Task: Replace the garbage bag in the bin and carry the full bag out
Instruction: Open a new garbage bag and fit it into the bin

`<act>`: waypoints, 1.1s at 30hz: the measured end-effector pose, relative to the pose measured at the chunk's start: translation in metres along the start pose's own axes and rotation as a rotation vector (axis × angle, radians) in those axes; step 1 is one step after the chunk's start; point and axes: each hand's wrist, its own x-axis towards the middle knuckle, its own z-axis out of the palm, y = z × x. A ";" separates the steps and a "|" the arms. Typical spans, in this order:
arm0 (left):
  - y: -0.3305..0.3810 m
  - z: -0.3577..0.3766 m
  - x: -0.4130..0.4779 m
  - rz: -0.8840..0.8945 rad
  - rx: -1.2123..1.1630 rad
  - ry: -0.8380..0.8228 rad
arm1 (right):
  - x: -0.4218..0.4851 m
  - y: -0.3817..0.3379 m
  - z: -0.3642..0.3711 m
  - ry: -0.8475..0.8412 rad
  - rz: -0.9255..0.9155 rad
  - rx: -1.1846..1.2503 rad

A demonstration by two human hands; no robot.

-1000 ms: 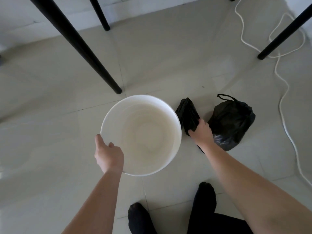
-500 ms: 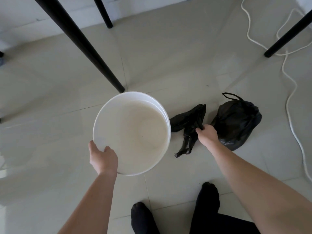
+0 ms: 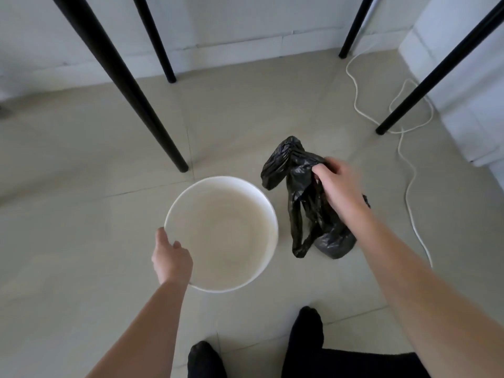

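Head view | left hand [image 3: 171,257] grips round white plastic bin [image 3: 268,214] rim | right hand [image 3: 336,186] fingers clenched on limp black plastic liner [image 3: 286,162], lifted | step: relining | next: spread liner's mouth over rim

Both bare forearms reach forward and down from the bottom of the view. The left hand [image 3: 171,259] is curled, its fingers hooked over an edge and the thumb [image 3: 161,236] stretched along the outside, with the back of the hand turned up. The right arm extends further out, its hand [image 3: 336,186] palm-down with the fingers [image 3: 319,170] bunched tight in a pinch. Two feet in black socks [image 3: 306,326] stand below, between the arms.
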 end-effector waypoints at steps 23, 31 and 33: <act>0.033 -0.054 -0.007 0.083 -0.023 -0.158 | -0.128 -0.106 0.031 -0.681 -0.085 -0.014; 0.137 -0.172 -0.072 0.100 -0.334 -1.011 | -0.142 -0.115 0.031 -0.675 -0.073 0.294; 0.135 -0.187 -0.082 0.098 -0.268 -1.201 | -0.147 -0.115 0.028 -0.682 -0.013 0.469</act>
